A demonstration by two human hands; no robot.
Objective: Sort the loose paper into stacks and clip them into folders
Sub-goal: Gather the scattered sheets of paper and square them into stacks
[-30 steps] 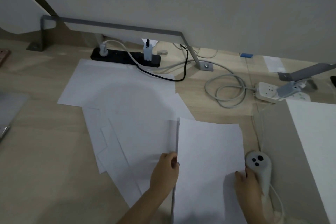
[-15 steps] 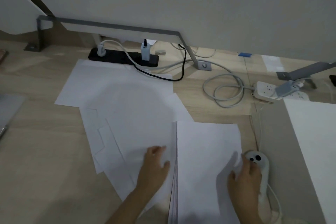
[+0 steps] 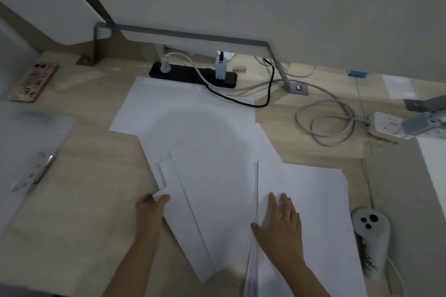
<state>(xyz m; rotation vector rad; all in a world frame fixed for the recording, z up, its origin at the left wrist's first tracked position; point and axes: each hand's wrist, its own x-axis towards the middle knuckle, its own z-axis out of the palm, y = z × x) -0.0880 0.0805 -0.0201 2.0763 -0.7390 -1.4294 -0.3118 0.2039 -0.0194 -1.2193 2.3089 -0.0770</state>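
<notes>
Down at the bottom of the frame, two bare hands are on the paper. The left hand [image 3: 150,214], at the lower middle, pinches the near corner of one of the loose sheets [image 3: 205,152], and that corner is lifted a little. The right hand [image 3: 281,224] lies flat with straight fingers on the neat stack [image 3: 318,200], close to the stack's left edge. It presses down and grips nothing.

The stack sits at the lower right, and its left edge lies over the loose sheets. Just beside its right edge is a white controller [image 3: 370,229] with dark buttons. The loose sheets spread across the middle of the frame, one on top of another, turned different ways. Everything rests on a light wood desk [image 3: 84,212].

At the left edge lies a pale folder [image 3: 26,132], with its shiny metal clip [image 3: 36,172] showing, well apart from the paper.

Farther back, at the right, a grey cable [image 3: 325,123] lies in loops next to a white power strip [image 3: 383,125]. At the upper left is a phone [image 3: 33,82] in a pink case. At the top middle, a black power strip [image 3: 193,75] sits just past the farthest sheet. Behind it a grey metal bar [image 3: 193,36] runs along the wall.
</notes>
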